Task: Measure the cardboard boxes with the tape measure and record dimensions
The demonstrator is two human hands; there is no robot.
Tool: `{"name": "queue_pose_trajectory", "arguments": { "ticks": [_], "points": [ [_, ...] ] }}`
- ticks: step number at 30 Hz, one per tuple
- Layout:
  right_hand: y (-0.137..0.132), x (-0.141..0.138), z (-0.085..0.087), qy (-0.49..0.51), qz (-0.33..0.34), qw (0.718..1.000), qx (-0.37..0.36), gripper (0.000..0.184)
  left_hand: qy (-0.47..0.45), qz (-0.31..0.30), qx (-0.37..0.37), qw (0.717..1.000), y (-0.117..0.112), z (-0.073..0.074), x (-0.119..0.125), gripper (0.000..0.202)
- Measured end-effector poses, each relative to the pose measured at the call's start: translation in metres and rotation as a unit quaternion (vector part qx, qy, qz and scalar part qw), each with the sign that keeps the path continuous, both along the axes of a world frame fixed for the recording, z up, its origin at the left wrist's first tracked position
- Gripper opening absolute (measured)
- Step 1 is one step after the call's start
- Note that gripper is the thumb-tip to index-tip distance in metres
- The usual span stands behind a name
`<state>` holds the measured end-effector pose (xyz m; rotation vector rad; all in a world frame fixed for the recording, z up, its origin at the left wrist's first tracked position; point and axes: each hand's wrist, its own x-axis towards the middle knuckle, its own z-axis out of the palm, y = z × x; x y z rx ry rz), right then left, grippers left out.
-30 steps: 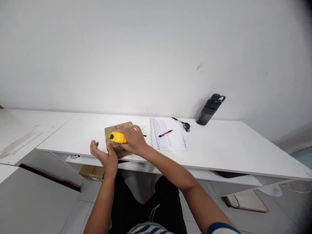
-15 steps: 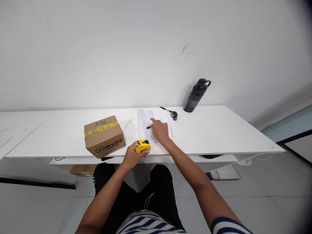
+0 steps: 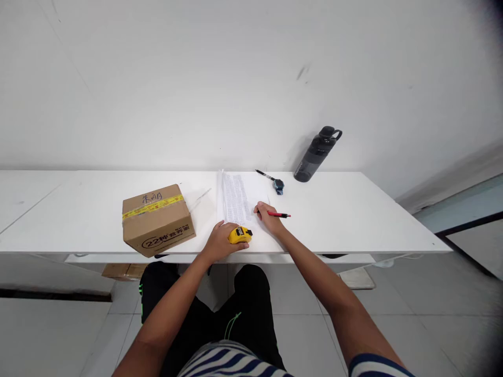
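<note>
My left hand (image 3: 220, 242) is closed around a yellow tape measure (image 3: 238, 235) at the desk's front edge, by the lower edge of the papers. In my right hand (image 3: 269, 219) is a red and black pen (image 3: 280, 214), held in a writing grip with its back end pointing right. That hand rests over the right part of the white paper sheets (image 3: 236, 201), whose left part carries dense lines of writing. A taped cardboard box (image 3: 157, 220) with dark printing sits left of my left hand.
Behind the papers lie a second, black pen (image 3: 264, 174) and a dark watch-like item (image 3: 279, 186). A dark water bottle (image 3: 314, 157) stands near the wall. Under the white desk (image 3: 346, 220), another cardboard box (image 3: 124, 271) is on the floor.
My right hand has gone from reaching over the pen on the sheets to holding it in a writing grip, lower and to the right. My left hand has brought the tape measure slightly right.
</note>
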<state>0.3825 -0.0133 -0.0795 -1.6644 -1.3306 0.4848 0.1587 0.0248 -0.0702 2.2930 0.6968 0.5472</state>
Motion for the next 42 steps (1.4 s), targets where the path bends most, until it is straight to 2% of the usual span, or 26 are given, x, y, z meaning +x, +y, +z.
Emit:
{"name": "queue_pose_trajectory", "arguments": {
  "ticks": [4,7,12,23,34,39,42],
  "points": [
    [-0.003,-0.007,-0.012,0.149,-0.008,0.989,0.013,0.023,0.025,0.005,0.001,1.0,0.002,0.001,0.003,0.054],
    [0.004,-0.01,-0.01,0.186,-0.028,0.982,0.018,0.02,0.026,0.011,-0.004,1.0,0.003,0.001,0.004,0.054],
    [0.009,-0.018,-0.005,0.117,-0.048,0.992,-0.006,0.04,0.032,0.022,-0.018,0.999,0.002,0.003,0.005,0.053],
    [0.008,-0.021,-0.013,0.065,-0.021,0.997,-0.027,0.039,0.039,0.03,-0.002,0.999,0.002,0.001,0.003,0.06],
    [0.008,-0.019,-0.012,0.064,-0.009,0.997,-0.031,0.038,0.041,0.024,-0.004,0.999,0.001,0.003,0.004,0.06],
    [0.007,-0.019,-0.012,0.058,-0.024,0.998,-0.021,0.039,0.036,0.024,-0.008,0.999,0.002,0.0,0.003,0.059],
    [0.006,-0.018,-0.013,0.059,-0.009,0.998,-0.023,0.04,0.039,0.024,-0.01,0.999,0.002,-0.002,0.003,0.061]
  ]
}}
